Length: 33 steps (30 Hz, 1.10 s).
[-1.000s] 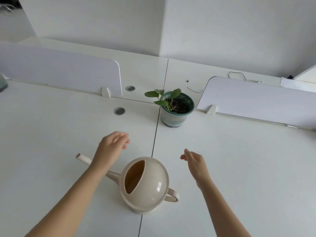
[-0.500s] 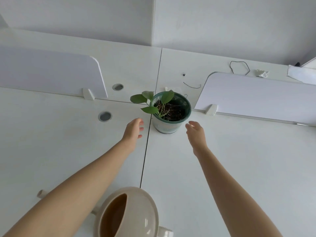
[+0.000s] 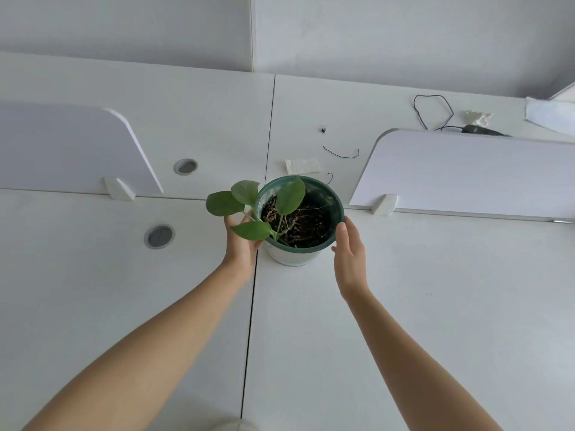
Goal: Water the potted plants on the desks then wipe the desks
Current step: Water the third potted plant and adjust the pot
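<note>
Scene: A person leans over a white desk [image 3: 435, 290], both bare arms stretched forward to a potted plant [image 3: 300, 220].
Plant's place: It stands upright just right of the seam [image 3: 252, 306] where two desk tops meet. It is towards the back, between the left divider panel [image 3: 71, 150] and the right divider panel [image 3: 466, 172].
Left hand: The left hand [image 3: 241, 244] lies against the pot's left side beneath the leaves [image 3: 252, 230]. Its fingers look straight and relaxed, though a leaf hides some of them.
Right hand: The right hand [image 3: 348, 253] is flat, fingers straight, with one fingertip [image 3: 341, 228] touching the green rim on the right.
Key relation: The pot sits directly between the hands, straight ahead of the person, and neither hand is plainly nearer. It is round, axis vertical, mouth up. A hold from both sides seems the likely next step, perhaps to draw it closer for watering.
Progress: The soil looks dark, but whether it is wet cannot be told. No cloth is in view, so wiping appears not yet begun.
Surface: Smooth, glossy white, with a round cable port [image 3: 159, 236] to the left of the pot.
Room: A white wall [image 3: 404, 35] stands behind. A black cord [image 3: 432, 110] and a paper slip [image 3: 302, 165] lie beyond the pot.
</note>
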{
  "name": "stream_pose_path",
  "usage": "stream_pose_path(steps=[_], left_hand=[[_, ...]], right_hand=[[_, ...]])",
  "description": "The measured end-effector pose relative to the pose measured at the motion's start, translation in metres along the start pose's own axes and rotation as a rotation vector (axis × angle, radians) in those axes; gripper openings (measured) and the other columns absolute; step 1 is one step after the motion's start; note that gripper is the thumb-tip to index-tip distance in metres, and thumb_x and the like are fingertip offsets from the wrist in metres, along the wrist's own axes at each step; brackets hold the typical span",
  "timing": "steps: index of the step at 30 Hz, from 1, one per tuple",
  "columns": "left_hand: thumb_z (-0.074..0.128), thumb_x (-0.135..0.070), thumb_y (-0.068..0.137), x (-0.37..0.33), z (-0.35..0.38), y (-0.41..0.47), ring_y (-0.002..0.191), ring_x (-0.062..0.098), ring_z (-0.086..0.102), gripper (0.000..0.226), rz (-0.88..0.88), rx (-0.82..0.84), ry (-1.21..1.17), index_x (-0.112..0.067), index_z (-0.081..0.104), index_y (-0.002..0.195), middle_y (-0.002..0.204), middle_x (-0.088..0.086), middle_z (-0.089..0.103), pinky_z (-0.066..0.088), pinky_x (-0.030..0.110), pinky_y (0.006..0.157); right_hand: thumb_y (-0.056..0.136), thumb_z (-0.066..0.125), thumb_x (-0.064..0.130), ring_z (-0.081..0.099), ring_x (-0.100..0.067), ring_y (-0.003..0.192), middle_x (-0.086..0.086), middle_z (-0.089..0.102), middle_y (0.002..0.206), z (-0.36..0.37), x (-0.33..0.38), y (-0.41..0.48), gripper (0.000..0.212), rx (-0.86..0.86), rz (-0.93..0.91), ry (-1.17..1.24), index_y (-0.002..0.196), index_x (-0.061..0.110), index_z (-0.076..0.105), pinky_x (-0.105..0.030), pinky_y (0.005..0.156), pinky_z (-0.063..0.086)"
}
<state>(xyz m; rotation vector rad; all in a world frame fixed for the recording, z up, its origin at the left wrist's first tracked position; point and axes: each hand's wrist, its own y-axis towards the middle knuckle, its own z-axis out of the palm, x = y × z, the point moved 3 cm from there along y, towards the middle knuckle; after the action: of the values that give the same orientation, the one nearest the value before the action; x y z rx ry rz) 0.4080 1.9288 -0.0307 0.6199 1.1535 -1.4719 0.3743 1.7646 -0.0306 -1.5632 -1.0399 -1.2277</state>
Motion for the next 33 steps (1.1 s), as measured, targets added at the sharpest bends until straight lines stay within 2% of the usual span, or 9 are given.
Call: stream_pose_path(steps=[4, 11, 15, 20, 23, 26, 29, 31, 33], left_hand=[[0.026, -0.051, 0.082, 0.005, -0.003, -0.007, 0.094, 0.005, 0.053, 0.035, -0.022, 0.045, 0.046, -0.035, 0.057, 0.088, 0.095, -0.011, 0.062, 0.038, 0.029, 0.087], [0.024, -0.040, 0.097, 0.023, -0.018, -0.023, 0.127, 0.011, 0.042, 0.045, -0.117, 0.073, 0.101, -0.020, 0.050, 0.127, 0.131, -0.003, 0.053, 0.023, 0.030, 0.107], [0.034, -0.031, 0.097, 0.020, -0.039, -0.014, 0.129, 0.011, 0.040, 0.041, -0.208, -0.034, 0.080, -0.019, 0.044, 0.135, 0.139, -0.004, 0.048, 0.022, 0.037, 0.108], [0.042, -0.019, 0.093, 0.006, -0.046, 0.010, 0.118, 0.017, 0.048, 0.026, -0.181, 0.028, 0.006, -0.023, 0.053, 0.116, 0.118, 0.002, 0.057, 0.024, 0.042, 0.114], [0.050, -0.018, 0.078, 0.006, -0.030, 0.012, 0.083, 0.016, 0.051, 0.004, -0.114, 0.136, 0.004, -0.020, 0.053, 0.077, 0.073, -0.008, 0.062, 0.042, 0.033, 0.091], [0.048, -0.017, 0.083, 0.011, -0.024, 0.007, 0.077, 0.015, 0.049, 0.014, -0.079, 0.152, -0.006, -0.022, 0.054, 0.073, 0.064, -0.012, 0.062, 0.044, 0.031, 0.082], [0.048, -0.016, 0.085, 0.017, -0.025, -0.002, 0.081, 0.010, 0.059, 0.017, -0.111, 0.134, -0.026, -0.024, 0.061, 0.077, 0.074, -0.009, 0.066, 0.044, 0.031, 0.087], [0.038, -0.012, 0.093, 0.020, -0.025, -0.006, 0.067, 0.003, 0.065, 0.038, -0.120, 0.108, -0.038, -0.025, 0.066, 0.070, 0.066, -0.010, 0.069, 0.050, 0.023, 0.074], [0.032, -0.015, 0.096, 0.021, -0.025, -0.011, 0.075, 0.005, 0.065, 0.037, -0.147, 0.068, -0.062, -0.024, 0.064, 0.080, 0.070, -0.010, 0.071, 0.047, 0.025, 0.081]], right_hand=[[0.096, 0.030, 0.034, 0.055, 0.000, 0.098, 0.017, 0.062, 0.099, -0.002, 0.007, 0.006, 0.027, 0.007, -0.026, 0.004, 0.096, 0.041, 0.057, -0.025, 0.085, 0.042], [0.096, 0.023, 0.049, 0.038, -0.014, 0.131, 0.002, 0.045, 0.142, -0.009, 0.012, 0.030, 0.053, 0.176, 0.078, -0.059, 0.138, 0.021, 0.039, -0.036, 0.111, 0.026], [0.093, 0.027, 0.048, 0.041, -0.017, 0.129, -0.002, 0.048, 0.138, -0.012, 0.006, 0.021, 0.050, 0.064, 0.062, -0.030, 0.131, 0.020, 0.044, -0.043, 0.112, 0.029], [0.097, 0.036, 0.030, 0.046, -0.011, 0.117, 0.001, 0.049, 0.129, 0.002, -0.001, -0.010, 0.044, -0.018, -0.004, -0.001, 0.137, 0.015, 0.034, -0.014, 0.090, 0.039], [0.098, 0.035, 0.024, 0.041, -0.002, 0.117, 0.009, 0.044, 0.129, 0.009, -0.004, -0.016, 0.044, -0.022, 0.005, 0.058, 0.141, 0.017, 0.030, -0.007, 0.086, 0.034], [0.099, 0.031, 0.025, 0.046, 0.012, 0.108, 0.017, 0.049, 0.125, 0.007, -0.006, -0.011, 0.038, 0.005, -0.024, 0.046, 0.135, 0.022, 0.040, 0.001, 0.083, 0.035], [0.100, 0.026, 0.028, 0.040, 0.022, 0.105, 0.029, 0.047, 0.118, 0.005, 0.001, -0.001, 0.034, 0.056, -0.003, 0.051, 0.131, 0.032, 0.039, 0.001, 0.086, 0.030], [0.100, 0.023, 0.032, 0.037, 0.008, 0.122, 0.022, 0.040, 0.134, 0.003, 0.004, 0.008, 0.041, 0.083, 0.031, 0.058, 0.139, 0.025, 0.033, -0.009, 0.100, 0.026], [0.099, 0.021, 0.037, 0.024, -0.005, 0.137, 0.010, 0.028, 0.150, 0.001, 0.004, 0.011, 0.049, 0.101, 0.073, 0.051, 0.146, 0.021, 0.021, -0.025, 0.113, 0.019]])
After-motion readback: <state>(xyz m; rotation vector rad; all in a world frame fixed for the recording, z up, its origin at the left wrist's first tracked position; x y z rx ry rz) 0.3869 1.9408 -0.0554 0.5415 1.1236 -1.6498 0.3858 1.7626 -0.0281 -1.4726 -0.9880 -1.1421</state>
